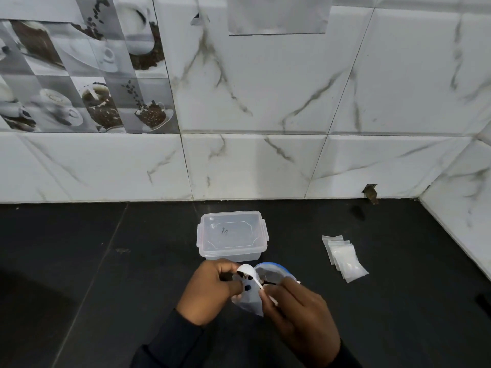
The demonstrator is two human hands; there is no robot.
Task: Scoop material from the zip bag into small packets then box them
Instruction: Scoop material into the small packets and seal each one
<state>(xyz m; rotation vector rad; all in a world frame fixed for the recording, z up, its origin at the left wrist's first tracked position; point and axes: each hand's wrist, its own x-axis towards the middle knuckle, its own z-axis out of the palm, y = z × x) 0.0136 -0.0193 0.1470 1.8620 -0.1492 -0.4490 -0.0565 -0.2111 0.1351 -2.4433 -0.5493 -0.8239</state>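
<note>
The left hand (212,290) pinches a small packet (248,298); the right hand (297,312) grips a white spoon (249,273) over it. The zip bag (273,273) sits just behind, near the lidded box (231,235); spare packets (342,257) lie right.

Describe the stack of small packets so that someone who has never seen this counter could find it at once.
Start at the black countertop below the marble-tiled wall and find the clear plastic lidded box near its middle. Look to the right of that box: the stack of small clear flat packets lies fanned there, apart from both hands. Unlike the box, it is thin, flimsy and lies flat on the counter.
</note>
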